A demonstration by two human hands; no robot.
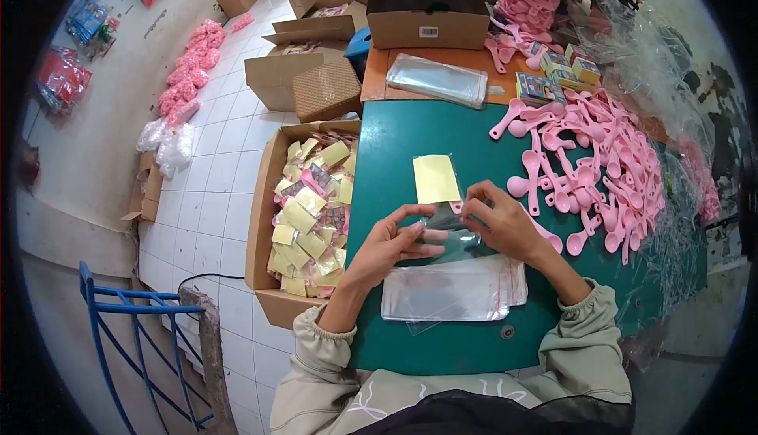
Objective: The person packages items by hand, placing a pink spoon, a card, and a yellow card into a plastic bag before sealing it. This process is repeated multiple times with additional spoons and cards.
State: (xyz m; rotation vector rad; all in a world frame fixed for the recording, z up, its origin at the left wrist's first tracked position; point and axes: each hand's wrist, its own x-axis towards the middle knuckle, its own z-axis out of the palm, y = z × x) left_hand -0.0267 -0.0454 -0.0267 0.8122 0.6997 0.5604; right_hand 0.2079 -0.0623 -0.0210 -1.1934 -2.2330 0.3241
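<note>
A clear plastic bag (456,238) is stretched between my two hands above the green table (410,131). My left hand (399,238) pinches its left side, and my right hand (489,215) grips the right side with bent fingers. Just beyond them lies a pale yellow card (436,179) in clear film, with a bit of pink at its lower edge. Below my hands rests a stack of flat clear bags (442,293). To the right spreads a large heap of pink plastic spoons (612,166).
Left of the table, an open carton (264,230) holds packed bags with yellow cards. At the back are more clear bags (438,80), small boxes (580,68) and a brown box (430,28). A blue metal frame (142,309) stands at lower left.
</note>
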